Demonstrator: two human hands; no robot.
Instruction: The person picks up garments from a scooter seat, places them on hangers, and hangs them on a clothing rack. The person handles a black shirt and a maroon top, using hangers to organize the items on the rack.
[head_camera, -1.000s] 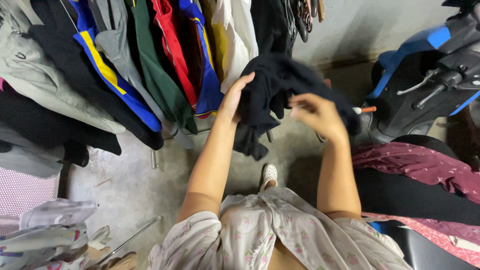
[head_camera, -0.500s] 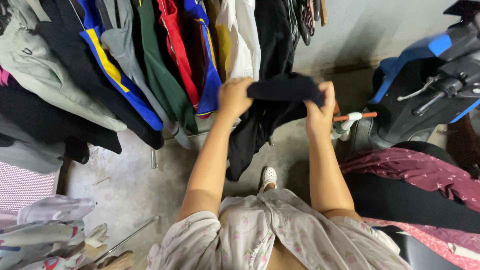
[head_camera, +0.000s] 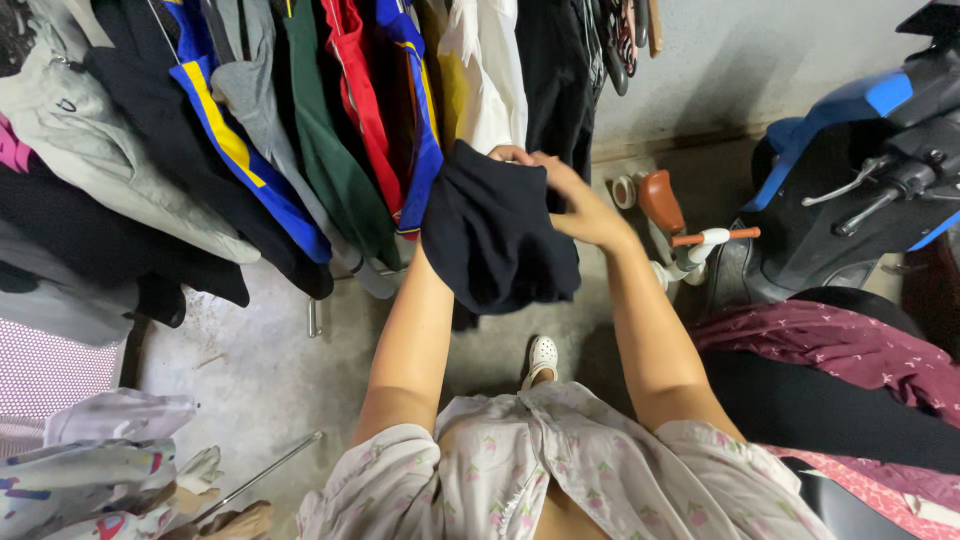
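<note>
A black garment (head_camera: 495, 235) hangs folded over my left hand, which is almost wholly hidden beneath the cloth; only fingertips (head_camera: 505, 153) show at its top edge. My right hand (head_camera: 578, 203) grips the garment's upper right side, fingers curled into the fabric. Both hands are raised in front of a rack of hanging clothes (head_camera: 300, 130), close to a white shirt and a dark one.
Coloured clothes fill the rack at the upper left. A blue and black scooter (head_camera: 860, 170) stands at the right, with a small child's tricycle (head_camera: 670, 220) beside it. Maroon patterned cloth (head_camera: 840, 345) lies at the right; a crumpled heap of clothes (head_camera: 90, 460) sits at the lower left.
The garment was stretched between both hands; now it is bunched and draped over my left hand, and my right hand has moved left onto it.
</note>
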